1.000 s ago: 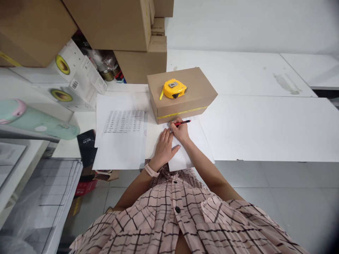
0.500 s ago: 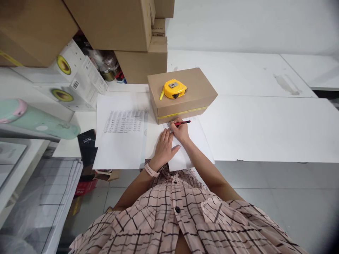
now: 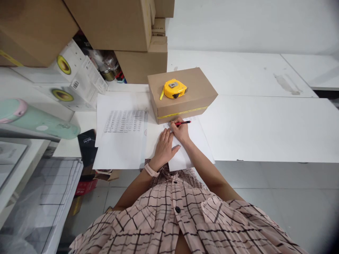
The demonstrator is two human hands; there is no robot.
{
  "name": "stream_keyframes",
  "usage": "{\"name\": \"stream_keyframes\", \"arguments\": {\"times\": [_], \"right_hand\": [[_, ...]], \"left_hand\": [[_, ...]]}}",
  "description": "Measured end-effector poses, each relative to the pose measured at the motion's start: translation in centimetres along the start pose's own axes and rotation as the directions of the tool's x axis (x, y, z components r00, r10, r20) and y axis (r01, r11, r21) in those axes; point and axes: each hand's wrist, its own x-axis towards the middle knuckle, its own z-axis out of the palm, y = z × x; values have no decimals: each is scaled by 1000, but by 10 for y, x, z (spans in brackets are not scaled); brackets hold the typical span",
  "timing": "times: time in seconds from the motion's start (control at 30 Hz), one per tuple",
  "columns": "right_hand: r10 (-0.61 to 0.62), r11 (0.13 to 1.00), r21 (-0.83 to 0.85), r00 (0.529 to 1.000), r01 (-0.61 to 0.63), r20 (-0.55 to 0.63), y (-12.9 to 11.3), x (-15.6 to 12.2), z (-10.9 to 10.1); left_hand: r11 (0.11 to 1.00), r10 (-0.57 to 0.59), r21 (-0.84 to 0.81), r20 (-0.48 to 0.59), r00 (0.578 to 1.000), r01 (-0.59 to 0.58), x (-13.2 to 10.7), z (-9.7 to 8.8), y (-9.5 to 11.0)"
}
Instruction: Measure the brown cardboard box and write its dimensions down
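Note:
My right hand [image 3: 180,132] is closed around a red and black pen [image 3: 185,122], its tip hidden by the fingers. Under that hand lies a white sheet of paper [image 3: 199,141] with some small writing near its top. Flat on the left edge of the sheet rests my left hand [image 3: 166,146], fingers stretched out and nothing held. Just beyond both hands stands a closed cardboard box [image 3: 196,81] that covers the top of the sheet. A yellow tape measure [image 3: 174,88] sits on the box, and a strip of yellow tape runs along the box's front side.
Printed sheets [image 3: 120,150] lie to the left. Past them are a phone [image 3: 88,144], a mint green bottle [image 3: 45,120] and white avocado-printed boxes [image 3: 76,79]. Large cartons [image 3: 113,21] are stacked at the back left. The white table [image 3: 259,130] stretches right.

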Motion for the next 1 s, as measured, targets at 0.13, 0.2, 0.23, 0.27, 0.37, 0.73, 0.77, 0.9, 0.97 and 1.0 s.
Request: {"name": "stream_keyframes", "arguments": {"times": [0.13,0.2,0.23,0.27,0.37,0.73,0.77,0.9,0.97,1.0], "right_hand": [[15,1000,-13,1000,-15,-7,0,-1,-1],[18,1000,-13,1000,-18,-8,0,0,-1],[18,1000,-14,1000,-18,-5,1,0,0],[17,1000,-15,1000,-17,-4,1,1,1],[8,1000,-15,999,-9,-47,-1,0,2],[-205,669,-699,967,252,152,-2,-51,-112],[-193,594,-764,967,252,169,2,-55,-122],[-202,462,-849,963,256,180,17,-60,-140],[-220,453,-854,960,257,172,22,-60,-139],[-227,448,-856,959,256,169,23,-60,-138]], "left_hand": [[1000,-4,-13,-1,1000,4,0,0,0],[1000,-10,-13,6,1000,10,0,-1,0],[1000,-11,-12,12,1000,12,0,-1,1],[1000,-13,-11,17,1000,13,0,-1,1],[1000,-13,0,19,1000,13,0,-2,2],[999,16,51,1,1000,-16,-4,0,-4],[998,19,55,-1,1000,-19,-5,-1,-4],[999,37,17,-106,994,-35,-2,-21,4],[999,33,-14,-273,961,-39,12,-43,13],[999,27,-22,-367,930,-38,24,-56,17]]}}
